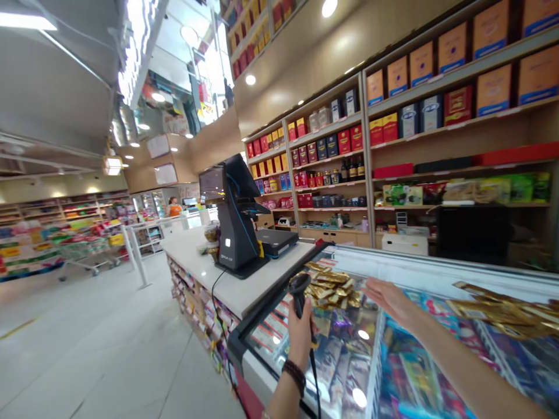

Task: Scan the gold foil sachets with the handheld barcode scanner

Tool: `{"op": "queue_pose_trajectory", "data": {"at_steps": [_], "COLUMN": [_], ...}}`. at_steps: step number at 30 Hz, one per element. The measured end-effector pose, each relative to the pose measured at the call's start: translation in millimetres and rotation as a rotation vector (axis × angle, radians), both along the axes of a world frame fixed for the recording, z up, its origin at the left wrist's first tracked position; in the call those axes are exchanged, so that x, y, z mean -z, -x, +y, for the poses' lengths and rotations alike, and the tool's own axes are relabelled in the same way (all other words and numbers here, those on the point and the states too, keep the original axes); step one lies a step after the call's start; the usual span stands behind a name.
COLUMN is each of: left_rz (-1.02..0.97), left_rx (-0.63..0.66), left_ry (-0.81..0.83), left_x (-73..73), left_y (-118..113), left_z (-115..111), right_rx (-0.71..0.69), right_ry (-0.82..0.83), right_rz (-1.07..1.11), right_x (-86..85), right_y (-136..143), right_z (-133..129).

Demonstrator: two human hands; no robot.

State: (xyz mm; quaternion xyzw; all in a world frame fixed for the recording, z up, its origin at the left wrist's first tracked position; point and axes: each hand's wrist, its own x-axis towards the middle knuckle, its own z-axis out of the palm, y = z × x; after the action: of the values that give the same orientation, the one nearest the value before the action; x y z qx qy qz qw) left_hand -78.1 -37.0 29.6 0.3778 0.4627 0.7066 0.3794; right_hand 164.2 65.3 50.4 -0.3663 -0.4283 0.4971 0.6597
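Observation:
My left hand (300, 330) is wrapped round the handle of a black barcode scanner (299, 285), held upright above the glass-topped freezer (257, 343). A cable hangs from the bottom of its grip. Just beyond the scanner lies a pile of gold foil packets (334, 285) on the glass. To the right of that pile, my right hand (390, 298) reaches over the freezer with its fingers stretched out and nothing seen in it. A second heap of gold packets (502, 308) lies farther right on the glass.
A dark checkout terminal (233, 227) stands on the white counter (236, 294), left of the freezer. Shelves of boxed goods (327, 145) line the back wall. Shopping carts (82, 247) stand at the far left. A person in orange (174, 208) is in the distance.

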Motion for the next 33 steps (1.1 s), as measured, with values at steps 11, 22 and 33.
{"op": "queue_pose_trajectory", "data": {"at_steps": [11,22,33], "left_rz": [0.007,0.04,0.087], "left_rx": [0.274,0.54,0.654], "left_ry": [-0.027,-0.06,0.014], "left_x": [-20.9,-29.8,6.3], "left_y": [-72.8,-182.1,-212.1], "left_z": [-6.0,-17.8,-30.5], "right_rx": [0.446,1.149,0.807], "right_ry": [0.026,0.406,0.168], "right_rz": [-0.719,-1.713,-1.691], "right_x": [42.5,38.8,52.7], "right_y": [-203.7,-270.5,-192.6], "right_z": [-103.4,-188.9,-163.6]}}
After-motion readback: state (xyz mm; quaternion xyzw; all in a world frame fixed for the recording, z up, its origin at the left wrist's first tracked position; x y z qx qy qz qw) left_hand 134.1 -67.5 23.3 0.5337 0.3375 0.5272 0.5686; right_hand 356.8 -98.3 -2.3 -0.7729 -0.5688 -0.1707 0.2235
